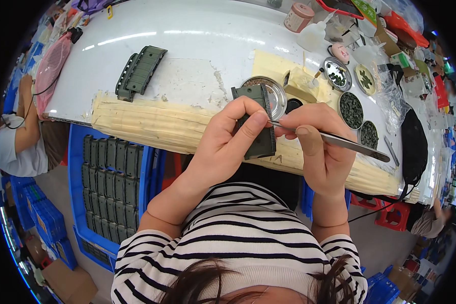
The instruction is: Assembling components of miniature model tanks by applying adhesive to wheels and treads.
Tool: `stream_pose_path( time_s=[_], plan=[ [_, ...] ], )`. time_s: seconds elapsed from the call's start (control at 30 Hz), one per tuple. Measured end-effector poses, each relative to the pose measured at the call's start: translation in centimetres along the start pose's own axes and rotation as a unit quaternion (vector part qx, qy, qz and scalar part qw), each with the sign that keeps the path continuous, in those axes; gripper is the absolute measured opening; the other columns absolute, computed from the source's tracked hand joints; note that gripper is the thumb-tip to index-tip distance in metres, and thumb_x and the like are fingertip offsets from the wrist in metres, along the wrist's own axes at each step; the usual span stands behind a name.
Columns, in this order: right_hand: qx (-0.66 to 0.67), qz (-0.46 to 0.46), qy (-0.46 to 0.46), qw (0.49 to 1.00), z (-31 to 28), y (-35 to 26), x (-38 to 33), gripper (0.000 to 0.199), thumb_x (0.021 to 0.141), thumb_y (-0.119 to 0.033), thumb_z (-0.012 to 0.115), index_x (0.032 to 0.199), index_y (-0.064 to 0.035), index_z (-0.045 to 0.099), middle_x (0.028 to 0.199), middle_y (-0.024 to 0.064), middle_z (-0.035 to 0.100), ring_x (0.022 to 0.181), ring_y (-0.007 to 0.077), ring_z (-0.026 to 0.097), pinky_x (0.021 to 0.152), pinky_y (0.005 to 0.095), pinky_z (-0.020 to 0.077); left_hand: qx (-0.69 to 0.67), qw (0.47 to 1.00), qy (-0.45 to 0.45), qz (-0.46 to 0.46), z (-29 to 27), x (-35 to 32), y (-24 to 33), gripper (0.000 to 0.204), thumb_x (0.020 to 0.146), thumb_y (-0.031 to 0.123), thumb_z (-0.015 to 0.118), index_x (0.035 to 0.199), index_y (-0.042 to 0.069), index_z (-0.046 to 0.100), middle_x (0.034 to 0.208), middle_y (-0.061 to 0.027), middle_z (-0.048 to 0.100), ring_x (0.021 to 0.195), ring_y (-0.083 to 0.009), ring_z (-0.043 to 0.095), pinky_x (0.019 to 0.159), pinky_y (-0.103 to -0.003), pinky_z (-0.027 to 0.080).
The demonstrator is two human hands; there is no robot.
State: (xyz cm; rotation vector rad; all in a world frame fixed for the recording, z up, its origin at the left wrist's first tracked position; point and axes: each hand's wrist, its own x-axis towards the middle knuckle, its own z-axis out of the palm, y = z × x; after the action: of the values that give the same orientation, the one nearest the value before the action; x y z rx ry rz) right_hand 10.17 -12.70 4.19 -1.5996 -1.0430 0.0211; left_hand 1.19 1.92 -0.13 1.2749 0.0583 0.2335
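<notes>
My left hand grips a dark green ribbed plastic part, thumb and bent fingers closed around its near side. In my right hand is a pair of metal tweezers, held like a pen. The tweezer tips meet the part beside my left thumb; whether they pinch a small piece is hidden by the fingers. Just beyond the part sits a round metal dish. Two similar green parts lie side by side farther left on the white table.
Yellowish tape covers the table's front edge. At right stand dishes of small dark green pieces and a yellow block. A blue crate of green parts is below left. A pink fan and another person's arm are far left.
</notes>
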Motion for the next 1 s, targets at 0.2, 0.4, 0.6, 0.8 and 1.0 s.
stream_pose_path(
  time_s=[0.2, 0.4, 0.6, 0.8, 1.0],
  plan=[
    [-0.008, -0.088, -0.003, 0.996, -1.2, 0.7, -0.1, 0.009, 0.084, -0.004, 0.064, 0.090, 0.0021, 0.067, 0.076, 0.0106, 0.063, 0.067, 0.0185, 0.059, 0.061, 0.0264, 0.0460, -0.058, 0.997, -0.008, -0.053, 0.2, -0.1, 0.6, 0.020, 0.102, 0.020, 0.041, 0.091, 0.005, 0.049, 0.106, -0.0093, 0.059, 0.100, -0.0154, 0.060, 0.086, -0.027, 0.049],
    [-0.130, -0.009, 0.190, 0.973, -9.5, 3.1, 0.8, 0.019, 0.097, -0.011, 0.050, 0.092, 0.0035, 0.062, 0.090, 0.0079, 0.061, 0.075, 0.0116, 0.057, 0.067, 0.0234, 0.0451, -0.170, 0.982, 0.052, -0.067, 0.2, -0.5, 1.2, 0.025, 0.103, 0.024, 0.035, 0.091, 0.005, 0.044, 0.118, -0.0222, 0.054, 0.090, -0.0270, 0.067, 0.077, -0.036, 0.059],
    [-0.393, -0.016, 0.023, 0.919, -15.4, 6.6, 5.8, 0.030, 0.100, -0.021, 0.044, 0.106, 0.0001, 0.064, 0.095, 0.0096, 0.060, 0.085, 0.0184, 0.058, 0.080, 0.0300, 0.0458, -0.226, 0.973, 0.020, -0.044, -0.5, -0.4, 0.7, 0.021, 0.103, 0.021, 0.036, 0.092, 0.004, 0.044, 0.117, -0.0189, 0.052, 0.095, -0.0280, 0.066, 0.080, -0.038, 0.058],
    [-0.393, 0.045, -0.041, 0.917, -8.5, 11.4, 10.9, 0.048, 0.078, -0.039, 0.070, 0.106, -0.0004, 0.065, 0.089, 0.0111, 0.062, 0.083, 0.0204, 0.060, 0.072, 0.0320, 0.0465, -0.223, 0.973, 0.031, -0.047, -0.5, -1.1, 1.2, 0.022, 0.103, 0.021, 0.036, 0.091, 0.004, 0.044, 0.118, -0.0197, 0.053, 0.095, -0.0285, 0.066, 0.080, -0.039, 0.058],
    [-0.462, 0.119, -0.092, 0.874, -8.5, 13.4, 13.0, 0.048, 0.076, -0.043, 0.072, 0.096, -0.0001, 0.064, 0.082, 0.0081, 0.063, 0.073, 0.0174, 0.059, 0.068, 0.0306, 0.0465, -0.206, 0.976, 0.058, -0.045, -0.9, -1.3, 1.4, 0.023, 0.102, 0.023, 0.036, 0.091, 0.005, 0.044, 0.119, -0.0223, 0.053, 0.092, -0.0287, 0.067, 0.078, -0.038, 0.058]
  ],
)
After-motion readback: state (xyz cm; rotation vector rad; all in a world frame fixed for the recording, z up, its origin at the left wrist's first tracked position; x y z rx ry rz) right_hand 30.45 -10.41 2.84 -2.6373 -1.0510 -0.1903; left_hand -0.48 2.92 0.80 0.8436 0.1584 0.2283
